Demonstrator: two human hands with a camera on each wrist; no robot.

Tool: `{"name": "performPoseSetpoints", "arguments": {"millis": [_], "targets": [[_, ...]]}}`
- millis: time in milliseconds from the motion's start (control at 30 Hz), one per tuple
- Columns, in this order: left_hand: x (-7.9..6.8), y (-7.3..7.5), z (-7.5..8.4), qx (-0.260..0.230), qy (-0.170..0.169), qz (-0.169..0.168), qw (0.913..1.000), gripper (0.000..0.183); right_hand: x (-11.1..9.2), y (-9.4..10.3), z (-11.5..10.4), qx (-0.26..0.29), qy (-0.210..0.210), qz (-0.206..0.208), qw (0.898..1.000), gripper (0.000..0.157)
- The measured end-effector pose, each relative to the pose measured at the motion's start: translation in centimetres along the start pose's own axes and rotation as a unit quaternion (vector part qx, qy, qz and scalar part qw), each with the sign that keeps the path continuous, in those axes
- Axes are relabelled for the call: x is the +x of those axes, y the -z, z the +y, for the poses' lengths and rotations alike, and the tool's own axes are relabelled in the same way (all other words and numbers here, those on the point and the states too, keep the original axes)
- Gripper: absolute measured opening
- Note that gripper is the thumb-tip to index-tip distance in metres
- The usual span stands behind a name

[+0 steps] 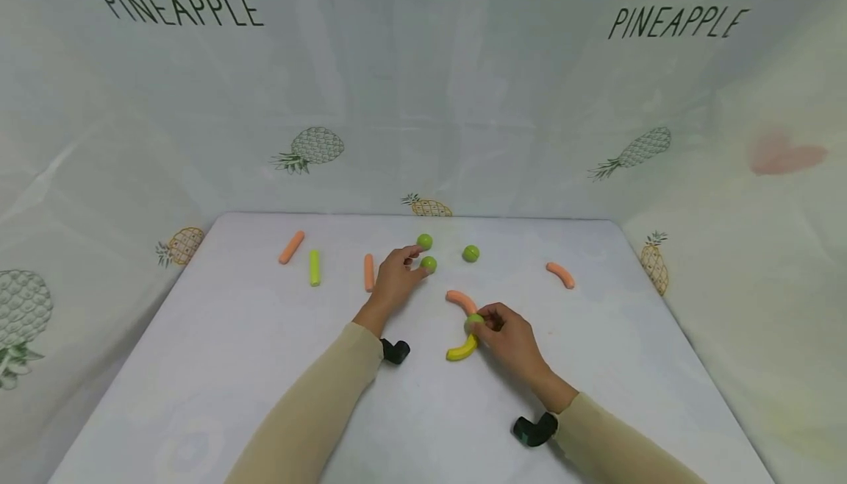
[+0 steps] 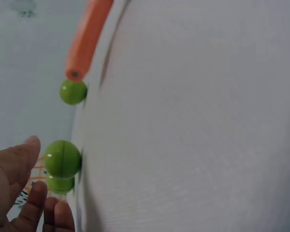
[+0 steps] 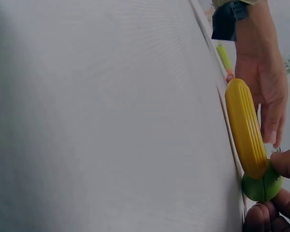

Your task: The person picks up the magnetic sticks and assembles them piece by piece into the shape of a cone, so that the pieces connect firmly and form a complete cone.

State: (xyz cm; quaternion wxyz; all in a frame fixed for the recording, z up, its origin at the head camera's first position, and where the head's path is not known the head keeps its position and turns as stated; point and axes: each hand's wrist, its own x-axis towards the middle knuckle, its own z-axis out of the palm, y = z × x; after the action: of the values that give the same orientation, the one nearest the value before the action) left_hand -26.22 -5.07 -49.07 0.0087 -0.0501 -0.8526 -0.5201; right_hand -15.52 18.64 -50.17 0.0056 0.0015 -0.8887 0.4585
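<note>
In the head view my right hand [image 1: 512, 340] pinches a green ball [image 1: 473, 323] between thumb and fingers. The ball lies between a curved orange piece [image 1: 462, 301] and a curved yellow piece [image 1: 462, 349]. Close up in the right wrist view, the ridged yellow piece [image 3: 244, 126] overlaps the seamed green ball [image 3: 262, 186] at my fingertips. Farther back, my left hand [image 1: 397, 276] reaches around a second green ball [image 1: 429, 264], fingers spread. Its thumb stands apart from the ball [image 2: 63, 158] in the left wrist view. Just behind is another green ball [image 1: 425, 241].
One more green ball [image 1: 470, 253] sits right of the left hand. A curved orange piece [image 1: 560, 275] lies farther right. Leftward are an orange stick [image 1: 368, 272], a light green stick [image 1: 315, 268] and another orange stick [image 1: 291, 247]. Pineapple-print cloth [image 1: 423, 87] hangs behind the white table [image 1: 218, 366].
</note>
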Motion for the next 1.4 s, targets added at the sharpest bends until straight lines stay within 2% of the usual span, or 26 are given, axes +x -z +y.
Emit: {"name": "performPoseSetpoints", "arguments": {"millis": [267,533,667,833,1033,1167,1400], "targets": [[0.9,-0.6,-1.1,0.058,0.007,-0.015,0.9982,0.053,-0.2,-0.3,0.2,0.014,0.004,-0.004,1.000,0.022],[1.1,-0.9,-1.3,0.091,-0.006,-0.018,0.9957,0.042,-0.2,-0.2,0.3,0.020,0.005,-0.002,1.000,0.023],[0.3,-0.5,-1.3,0.085,-0.005,-0.029,0.9960,0.038,-0.3,-0.2,0.3,0.023,0.003,-0.002,1.000,0.023],[-1.5,0.1,-1.0,0.070,-0.008,-0.062,0.9956,0.034,-0.4,-0.1,0.2,0.016,0.002,0.001,1.000,0.023],[-3.3,0.0,-0.8,0.070,-0.036,-0.102,0.9916,0.032,-0.4,0.1,0.2,0.010,0.006,0.004,1.000,0.024],[-3.7,-0.6,-0.8,0.075,-0.055,-0.116,0.9889,0.032,-0.3,0.1,0.2,0.008,0.005,0.003,1.000,0.024],[-3.6,-1.3,-0.5,0.091,-0.060,-0.115,0.9874,0.034,-0.2,0.1,0.2,0.012,-0.004,0.003,1.000,0.024]]}}
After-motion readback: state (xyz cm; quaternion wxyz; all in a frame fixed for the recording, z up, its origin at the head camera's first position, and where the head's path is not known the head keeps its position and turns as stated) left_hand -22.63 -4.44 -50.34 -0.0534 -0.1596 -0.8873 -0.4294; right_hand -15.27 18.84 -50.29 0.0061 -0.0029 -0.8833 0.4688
